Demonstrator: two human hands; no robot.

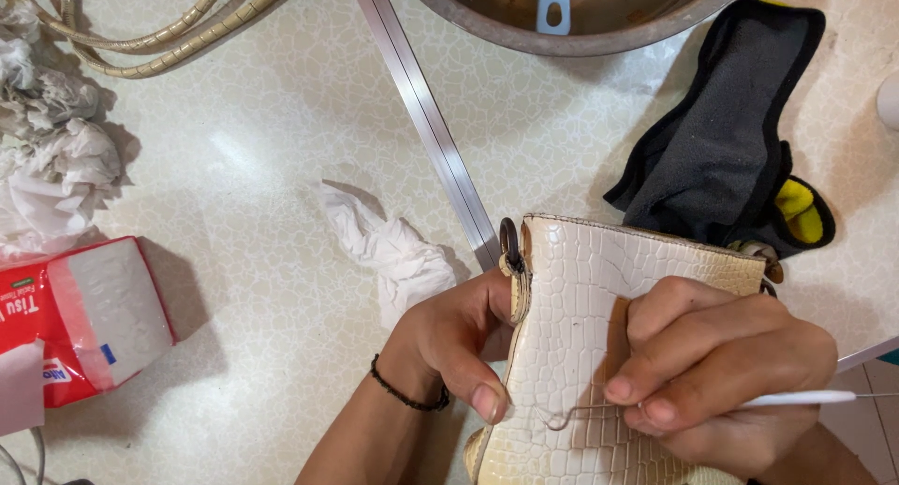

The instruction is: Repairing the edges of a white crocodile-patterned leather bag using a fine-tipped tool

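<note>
**Inspector:** State the position of the item in hand.

**Assistant:** A cream purse (581,335) with a crocodile-scale surface lies at the near centre-right of the pale crackle-pattern table (262,148). A dark metal ring (509,239) sits at its far left corner.

**Inspector:** Left hand?

**Assistant:** The left hand (449,340) grips the purse's left edge, thumb laid across the face, the fingers behind and out of sight. A black cord bracelet (405,394) circles the wrist.

**Inspector:** Right hand?

**Assistant:** The right hand (716,363) rests on the purse's right half, fingers curled together and pinched on a thin white-handled hook tool (796,399). Its wire end lies against the purse face, hook tip near the left thumb.

**Inspector:** Surroundings?

**Assistant:** A crumpled white tissue (393,251) lies just left of the purse. A metal strip (421,110) runs diagonally from the far edge down to the purse's ring corner. A black cloth item with yellow parts (721,139) lies just beyond the purse, on the right. A metal basin (571,17) stands at the far edge. Far left: beige cord handles (159,36) and a heap of used tissue (47,157). Near left: a red tissue pack (89,316).
</note>
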